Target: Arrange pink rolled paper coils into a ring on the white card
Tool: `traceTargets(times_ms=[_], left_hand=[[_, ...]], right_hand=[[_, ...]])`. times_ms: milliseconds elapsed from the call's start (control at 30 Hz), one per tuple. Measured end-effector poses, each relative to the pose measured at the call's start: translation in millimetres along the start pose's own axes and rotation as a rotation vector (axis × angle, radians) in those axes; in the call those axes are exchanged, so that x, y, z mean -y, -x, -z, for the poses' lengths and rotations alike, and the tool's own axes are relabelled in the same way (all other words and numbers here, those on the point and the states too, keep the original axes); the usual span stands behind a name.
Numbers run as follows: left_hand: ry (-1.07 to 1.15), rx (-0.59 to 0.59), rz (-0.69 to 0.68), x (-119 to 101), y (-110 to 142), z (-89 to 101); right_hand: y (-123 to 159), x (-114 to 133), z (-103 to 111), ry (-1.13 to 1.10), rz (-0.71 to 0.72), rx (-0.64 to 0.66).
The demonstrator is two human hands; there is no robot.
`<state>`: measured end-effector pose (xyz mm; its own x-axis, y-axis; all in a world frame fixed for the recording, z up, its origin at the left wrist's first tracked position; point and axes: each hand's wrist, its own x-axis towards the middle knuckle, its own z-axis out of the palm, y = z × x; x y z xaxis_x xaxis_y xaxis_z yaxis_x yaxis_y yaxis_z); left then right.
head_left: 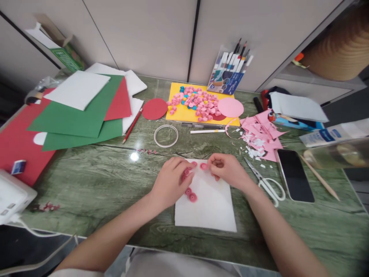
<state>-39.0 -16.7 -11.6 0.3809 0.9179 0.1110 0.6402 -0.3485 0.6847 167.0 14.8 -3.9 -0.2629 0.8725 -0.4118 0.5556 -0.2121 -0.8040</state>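
A white sheet of paper [211, 204] lies on the green table in front of me, with a few small pink paper rolls [191, 195] stuck on its left part. My left hand [170, 181] rests on the sheet's upper left corner, fingers curled over a row of pink rolls. My right hand [227, 169] is at the sheet's top edge, pinching a pink paper roll [203, 166] between thumb and fingers.
White-handled scissors [266, 182] and a black phone [294, 175] lie right of the sheet, beside pink paper scraps [261, 134]. Further back are a yellow card heaped with pink rolls [198, 102], a tape ring [165, 135], a marker pack [229, 71], and green and red sheets [75, 115] on the left.
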Motion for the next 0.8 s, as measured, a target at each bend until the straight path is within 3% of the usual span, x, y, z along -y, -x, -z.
traceTargets(times_ms=[167,367,533,700,800], left_hand=[[0.333,0.036,0.222,-11.9,-8.1,8.8],[0.396,0.077,0.224,-16.8,-4.1,10.2],[0.402,0.107,0.211,-21.1,-0.6,10.6],[0.430,0.133,0.209,-25.7,-1.7,11.5],[0.611,0.074,0.321,-25.9,-2.2,10.5]], right_hand=[[19.9,26.2,5.4,0.190,0.151,0.106],[27.8,40.2,5.9,0.394,0.236,0.178],[35.2,42.5,4.8,0.515,0.306,0.150],[41.9,47.8,6.0,0.586,0.285,0.136],[45.4,48.7,6.8,0.486,0.266,0.001]])
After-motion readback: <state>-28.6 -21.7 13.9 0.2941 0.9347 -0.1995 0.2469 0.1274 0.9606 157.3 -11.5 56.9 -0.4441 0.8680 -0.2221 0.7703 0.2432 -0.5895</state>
